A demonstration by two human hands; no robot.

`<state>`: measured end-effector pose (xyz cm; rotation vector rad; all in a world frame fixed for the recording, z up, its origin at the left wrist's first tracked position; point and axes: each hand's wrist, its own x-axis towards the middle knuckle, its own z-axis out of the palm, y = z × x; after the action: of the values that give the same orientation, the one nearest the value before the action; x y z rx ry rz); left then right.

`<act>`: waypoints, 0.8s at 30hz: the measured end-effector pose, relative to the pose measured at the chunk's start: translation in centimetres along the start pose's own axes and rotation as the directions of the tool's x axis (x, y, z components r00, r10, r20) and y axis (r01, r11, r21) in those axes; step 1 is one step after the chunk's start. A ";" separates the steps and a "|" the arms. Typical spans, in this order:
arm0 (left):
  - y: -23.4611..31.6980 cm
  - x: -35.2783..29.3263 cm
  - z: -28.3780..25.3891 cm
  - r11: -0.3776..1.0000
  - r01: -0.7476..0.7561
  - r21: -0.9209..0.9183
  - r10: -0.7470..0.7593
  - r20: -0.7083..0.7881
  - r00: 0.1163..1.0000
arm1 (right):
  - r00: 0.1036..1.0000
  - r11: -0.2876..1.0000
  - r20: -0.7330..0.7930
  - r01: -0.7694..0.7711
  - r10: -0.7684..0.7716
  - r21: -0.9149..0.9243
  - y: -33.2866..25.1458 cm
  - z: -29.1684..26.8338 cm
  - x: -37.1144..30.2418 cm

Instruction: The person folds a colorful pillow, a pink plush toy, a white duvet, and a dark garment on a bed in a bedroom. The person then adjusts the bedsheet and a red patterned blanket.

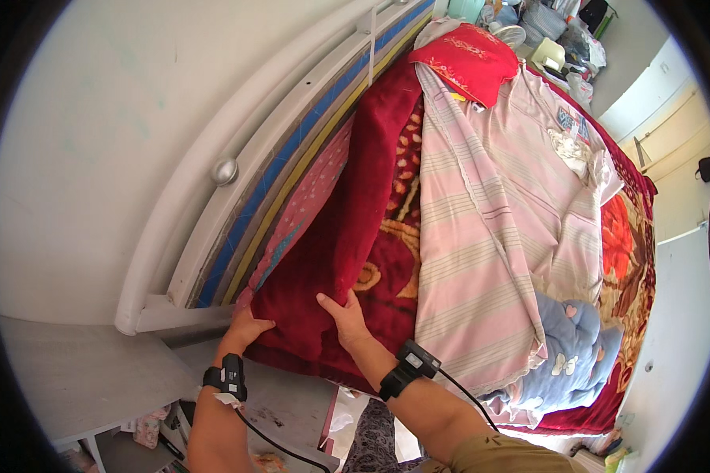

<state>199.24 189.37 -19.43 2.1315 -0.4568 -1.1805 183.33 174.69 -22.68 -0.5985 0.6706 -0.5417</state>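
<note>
A thick dark red plush blanket with a gold and cream pattern lies over the bed, its left side folded back on itself. My left hand is closed on the blanket's near left corner, thumb on top and fingers mostly hidden. Along the folded edge, my right hand pinches the same blanket between thumb and fingers. A pink striped sheet covers the blanket's middle, right of my right hand. Beneath the lifted fold shows a pink dotted cloth.
A white metal bed frame runs along the left wall. Red pillow sits at the far end; a blue-grey plush cloth lies near right. At lower left stands a grey table. Bags are piled beyond the bed.
</note>
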 end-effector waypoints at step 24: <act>-6.1 -2.8 -4.2 0.642 0.321 -0.696 -0.307 0.151 0.940 | 0.894 0.844 0.181 -0.447 0.410 0.297 0.8 4.1 3.8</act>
<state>201.30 196.99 -20.28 1.5220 0.3678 -1.2877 188.95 174.17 -22.13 -0.1452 0.5683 -0.1872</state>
